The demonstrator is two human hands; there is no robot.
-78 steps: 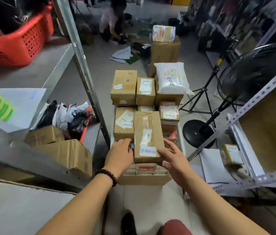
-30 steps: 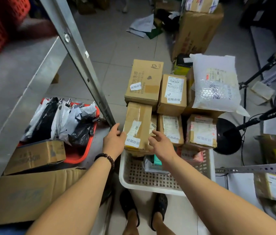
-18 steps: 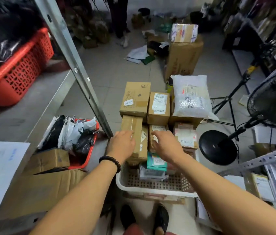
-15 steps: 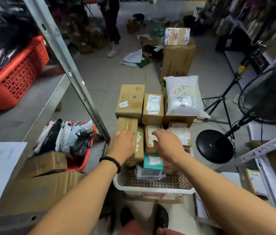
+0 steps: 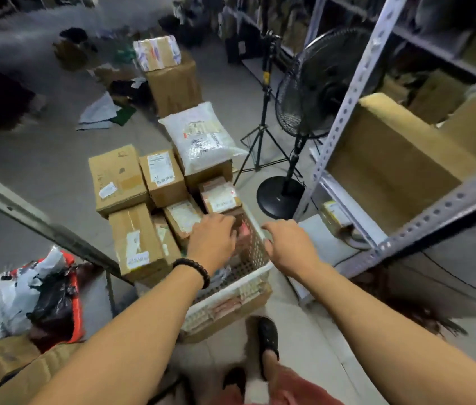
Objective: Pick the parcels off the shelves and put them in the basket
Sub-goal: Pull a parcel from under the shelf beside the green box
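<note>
A white perforated basket [image 5: 232, 290] sits on the floor in front of my feet, on top of a flat carton. Brown cardboard parcels fill it and pile up behind it. A tall labelled parcel [image 5: 136, 239] stands on edge at its left side. My left hand [image 5: 212, 239] hovers over the basket's middle with its fingers pointing down, holding nothing. My right hand [image 5: 288, 247] is just beside the basket's right rim, loosely curled and empty. A white padded bag parcel [image 5: 200, 135] lies on top of the boxes at the back.
A grey metal shelf rack [image 5: 356, 92] on the right carries a large open carton [image 5: 391, 159], with a small yellow box [image 5: 330, 214] below. A standing fan [image 5: 318, 80] and a tripod [image 5: 263, 127] stand beyond the basket. At the left are a shelf post [image 5: 41, 223] and a red basket of poly bags [image 5: 26, 296].
Both hands have let go of the tall parcel, which now stands in the basket's left side, and have moved right. My view has swung toward the right-hand rack.
</note>
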